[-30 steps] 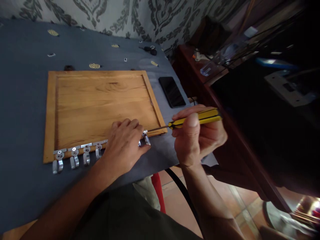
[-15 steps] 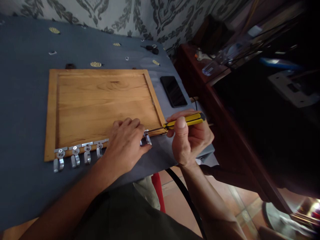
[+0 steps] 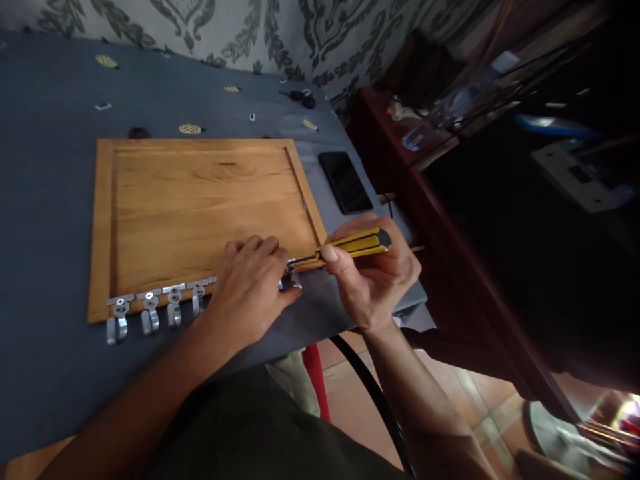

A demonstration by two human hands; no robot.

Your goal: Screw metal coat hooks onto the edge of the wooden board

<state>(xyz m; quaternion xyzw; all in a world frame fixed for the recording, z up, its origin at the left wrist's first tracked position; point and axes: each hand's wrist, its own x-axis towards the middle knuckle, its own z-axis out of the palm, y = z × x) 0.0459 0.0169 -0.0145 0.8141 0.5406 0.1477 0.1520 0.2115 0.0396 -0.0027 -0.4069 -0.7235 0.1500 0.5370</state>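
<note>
A wooden panel point(image 3: 200, 200) with a raised frame lies flat. Along its near edge runs a row of silver metal hooks point(image 3: 174, 308), with screw heads showing on several. My left hand point(image 3: 250, 290) is closed over that edge, its thumb against the metal hook point(image 3: 294, 277) at the right end; its palm hides the hooks beneath. My right hand point(image 3: 377, 277) grips a yellow and black screwdriver point(image 3: 357, 243), thumb and fingers around the handle. The shaft points left, and its tip meets the top of the right-end hook beside my left fingers.
A blue-grey cloth point(image 3: 45, 200) covers the table. To the panel's right lies a black phone point(image 3: 346, 182), and keys point(image 3: 303, 99) sit farther back. On the right stands dark wooden furniture point(image 3: 450, 247) with a clear plastic bottle point(image 3: 440, 120). A patterned curtain point(image 3: 250, 33) hangs behind.
My right hand has shifted slightly left and its grip on the screwdriver has turned, with the thumb now lower and nearer the shaft. My left hand stays in place.
</note>
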